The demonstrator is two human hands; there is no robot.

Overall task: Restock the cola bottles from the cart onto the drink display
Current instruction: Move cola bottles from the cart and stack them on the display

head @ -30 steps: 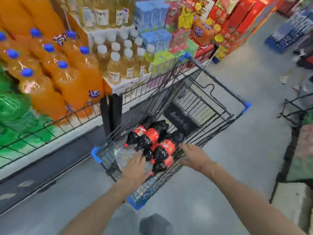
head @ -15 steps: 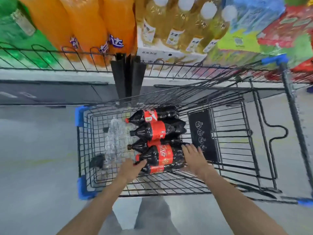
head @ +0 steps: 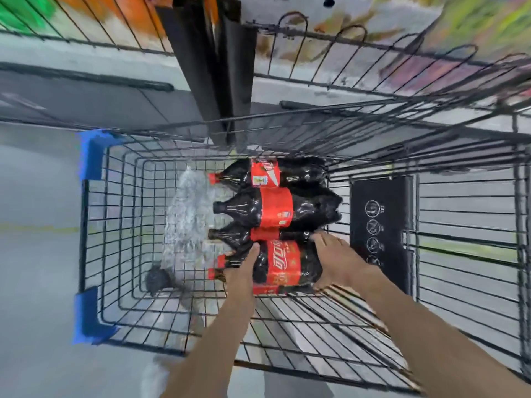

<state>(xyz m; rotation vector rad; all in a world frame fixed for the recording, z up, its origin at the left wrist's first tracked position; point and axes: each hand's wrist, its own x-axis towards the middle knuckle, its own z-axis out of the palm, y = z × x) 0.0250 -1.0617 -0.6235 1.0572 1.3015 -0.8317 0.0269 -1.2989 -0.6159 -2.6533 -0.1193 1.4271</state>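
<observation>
From the head camera, looking straight down, a black wire cart [head: 94, 225] with blue corner guards stands against the drink display [head: 359, 53], whose wire-fronted shelf runs across the top of the frame, its contents a blur of orange, green and yellow. Several cola bottles [head: 275, 206] with red labels lie on their sides in the cart basket, caps pointing left, stacked close against one another. Beside them, to the left, sits a crumpled clear plastic wrap [head: 186, 219]. The left hand [head: 244, 268] is curled in a grip around the neck end of the nearest cola bottle [head: 283, 265]. The right hand [head: 334, 262] lies against that same bottle's base end, fingers fairly straight, pressing rather than clenched. A black panel with white symbols [head: 379, 225] hangs on the cart's inner divider just right of the bottles.
</observation>
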